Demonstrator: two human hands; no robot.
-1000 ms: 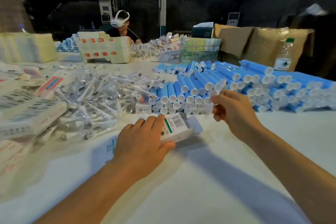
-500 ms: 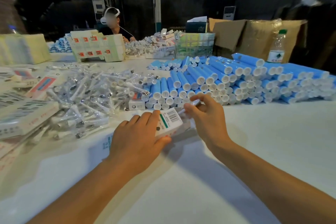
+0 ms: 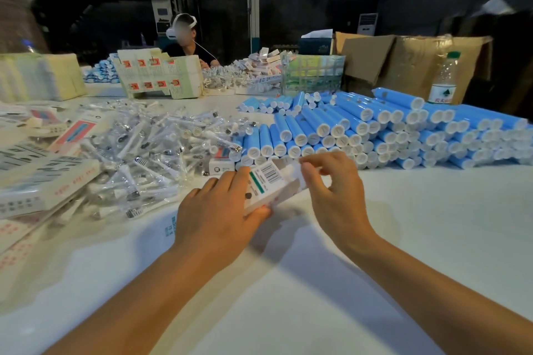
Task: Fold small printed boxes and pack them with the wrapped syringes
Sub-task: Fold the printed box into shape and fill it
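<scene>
Two hands work one box [image 3: 266, 184] low over the table [image 3: 403, 225]: left hand [image 3: 215, 210] grips its body, right hand [image 3: 331, 190] pinches something at its open end, where a skewed push could crumple the flap or jam the syringe.

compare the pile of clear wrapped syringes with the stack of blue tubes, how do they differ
The wrapped syringes lie jumbled at all angles; the blue tubes are stacked in neat parallel rows. The syringes are thin, in see-through wrap; the tubes are thicker, opaque blue with white end caps. The syringes sit left of the hands, the tubes right and behind. Both rest on the white table.
</scene>
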